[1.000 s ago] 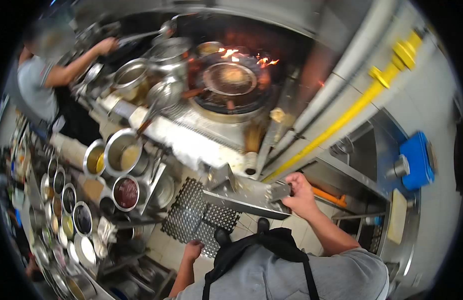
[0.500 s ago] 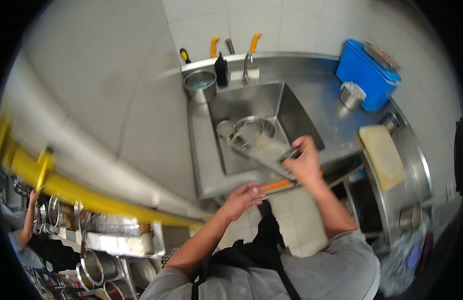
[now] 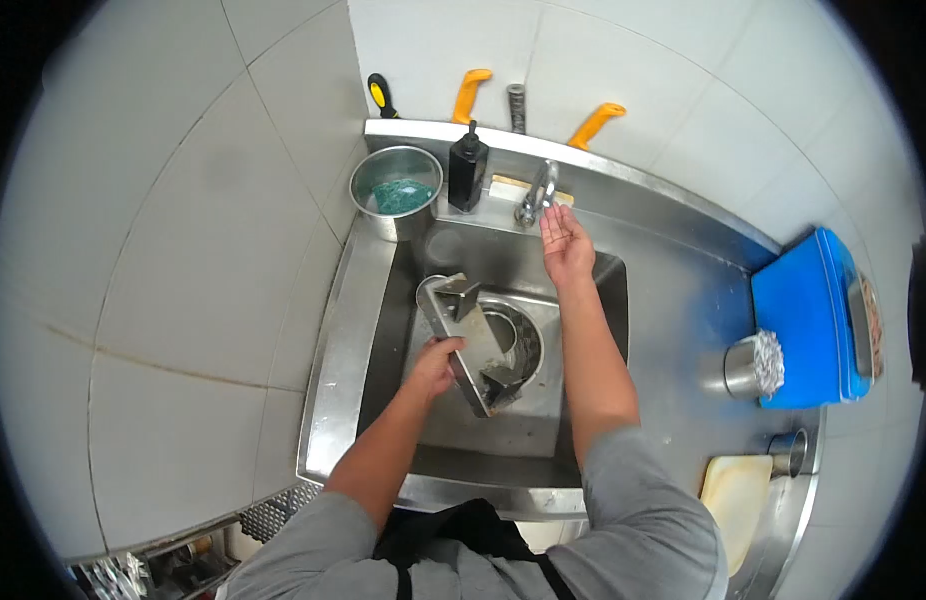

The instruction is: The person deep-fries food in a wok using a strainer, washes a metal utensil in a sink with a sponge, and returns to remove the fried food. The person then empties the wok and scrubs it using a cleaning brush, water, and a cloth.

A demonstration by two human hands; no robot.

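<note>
My left hand [image 3: 436, 366] grips the long edge of a metal tray [image 3: 480, 338] with upright metal pieces at its two ends. The tray is tilted over the sink basin [image 3: 503, 440], above a round metal pan [image 3: 528, 345] that it partly covers. At the faucet [image 3: 538, 192], my right hand [image 3: 567, 243] is raised palm up, fingers stretched out just below the spout and holding nothing. Whether water is running cannot be made out.
A metal pot [image 3: 396, 190] with a green scrubber and a black pump bottle [image 3: 468, 170] stand behind the basin. On the right are a blue box [image 3: 805, 320], a foil-topped metal container [image 3: 753, 365] and a pale cutting board [image 3: 735, 505]. Orange handles [image 3: 471, 95] rise along the wall.
The view has turned from the stove to the sink. The tray has passed from my right hand to my left, and my right hand has moved up to the faucet.
</note>
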